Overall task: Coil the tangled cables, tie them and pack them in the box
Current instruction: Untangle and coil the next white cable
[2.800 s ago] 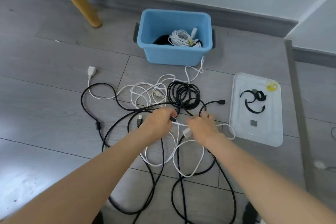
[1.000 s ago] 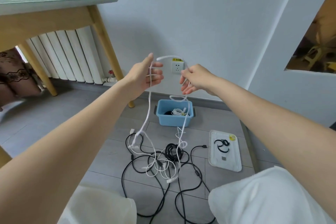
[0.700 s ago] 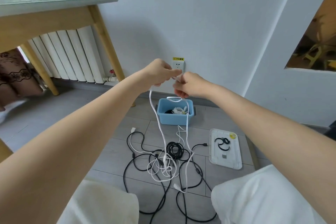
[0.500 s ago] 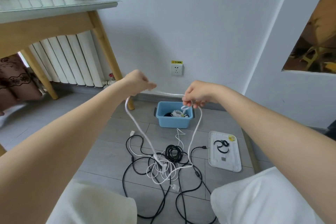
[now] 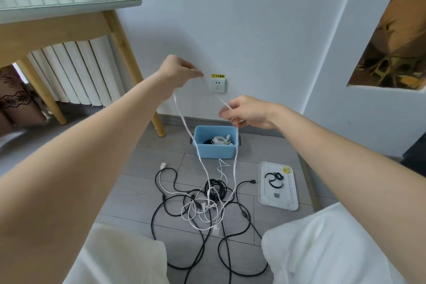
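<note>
A flat white cable hangs from both raised hands down to a tangle of white and black cables on the grey floor. My left hand pinches the cable high up, near the wall socket. My right hand grips the same cable lower and to the right, with a short stretch running between the hands. Behind the tangle stands the blue box, holding a coiled white cable and something black.
The white box lid lies right of the tangle with black ties on it. A wooden table leg stands left of the box, with a radiator behind it. A wall socket sits above the box. My knees in white fill the bottom.
My left hand has risen and drawn the white cable up, while my right hand has stayed lower; the hanging strands have shifted above the tangle.
</note>
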